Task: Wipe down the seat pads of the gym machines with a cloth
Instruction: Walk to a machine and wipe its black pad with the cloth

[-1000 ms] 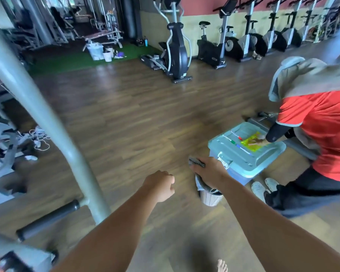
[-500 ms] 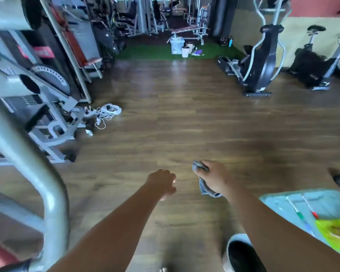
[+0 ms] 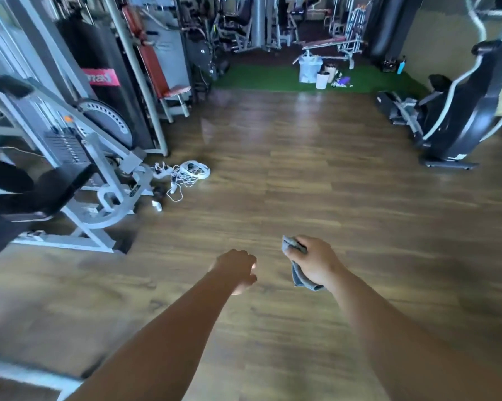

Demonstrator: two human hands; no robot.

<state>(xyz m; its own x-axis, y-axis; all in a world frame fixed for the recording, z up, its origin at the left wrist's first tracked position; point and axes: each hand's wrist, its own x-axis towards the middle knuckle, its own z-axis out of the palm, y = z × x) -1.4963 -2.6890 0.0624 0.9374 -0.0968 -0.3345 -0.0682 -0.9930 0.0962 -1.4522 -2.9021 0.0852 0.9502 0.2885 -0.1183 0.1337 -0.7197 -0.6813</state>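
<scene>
My right hand point(image 3: 316, 263) is closed around a grey cloth point(image 3: 299, 277), which sticks out above and hangs below the fist. My left hand point(image 3: 238, 270) is a loose fist with nothing in it, just left of the right hand. Both arms reach out over bare wooden floor. A grey weight machine with black pads point(image 3: 41, 183) stands at the left, well away from both hands. Behind it is a machine with a red-brown seat pad point(image 3: 176, 91).
A tangle of white cables point(image 3: 186, 175) lies on the floor by the left machine's base. A black elliptical trainer point(image 3: 458, 117) stands at the right. White buckets point(image 3: 316, 70) sit on green turf at the back, with a bench behind them.
The view has swung left: the person in red, the blue-lidded box and the small white bin have left the frame. The left machines came into view. Both hands keep their pose.
</scene>
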